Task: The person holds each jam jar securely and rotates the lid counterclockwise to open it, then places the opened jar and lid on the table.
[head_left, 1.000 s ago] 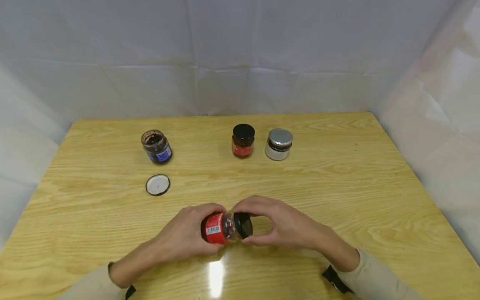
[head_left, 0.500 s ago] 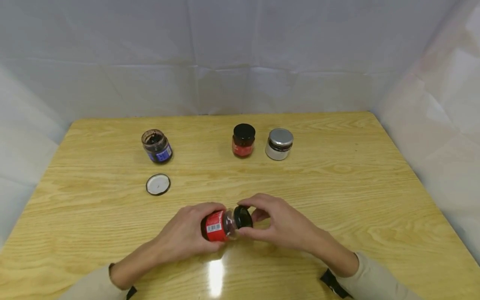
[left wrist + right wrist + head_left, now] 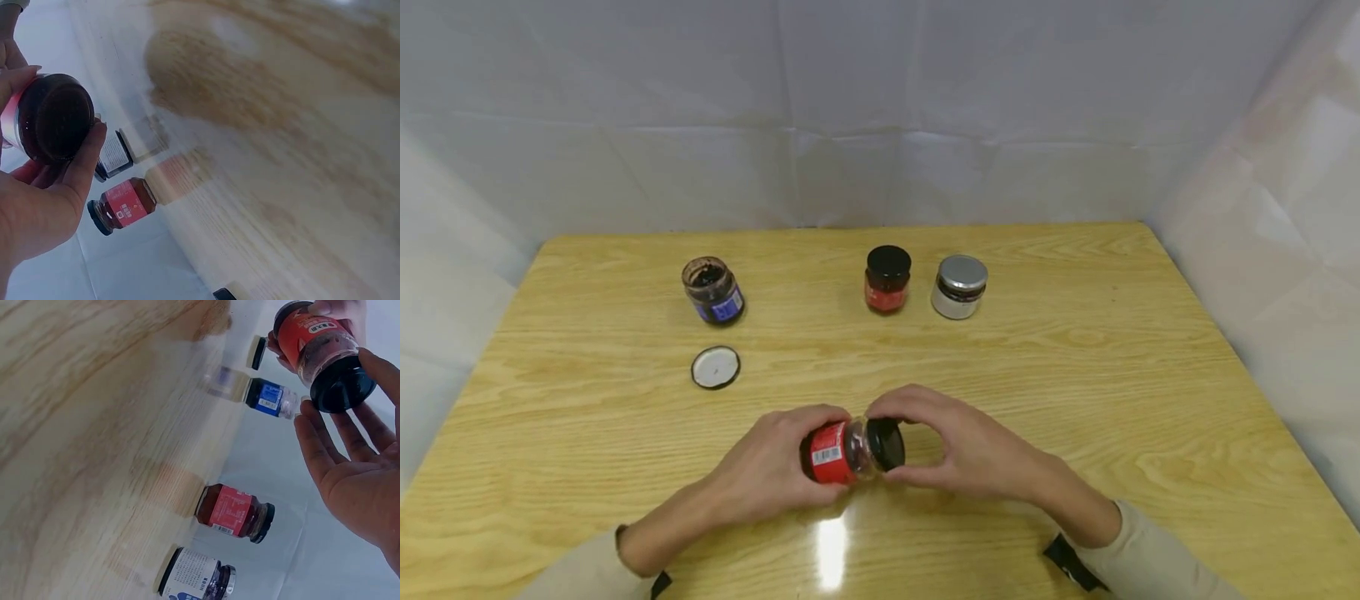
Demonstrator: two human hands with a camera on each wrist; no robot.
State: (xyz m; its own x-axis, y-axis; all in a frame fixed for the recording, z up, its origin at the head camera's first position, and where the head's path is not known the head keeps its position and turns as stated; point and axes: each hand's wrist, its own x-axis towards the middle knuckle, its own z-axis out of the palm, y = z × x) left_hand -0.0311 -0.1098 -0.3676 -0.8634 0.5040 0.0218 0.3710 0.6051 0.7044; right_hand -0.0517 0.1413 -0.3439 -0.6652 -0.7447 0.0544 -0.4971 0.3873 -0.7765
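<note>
Red-labelled jar [image 3: 842,452] – black lid [image 3: 887,444], sideways

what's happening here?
A person holds a red-labelled glass jar sideways above the wooden table. The left hand grips its body; the right hand's fingers curl round its black lid. An open blue-labelled jar stands near its loose lid; two closed jars stand behind.
</note>
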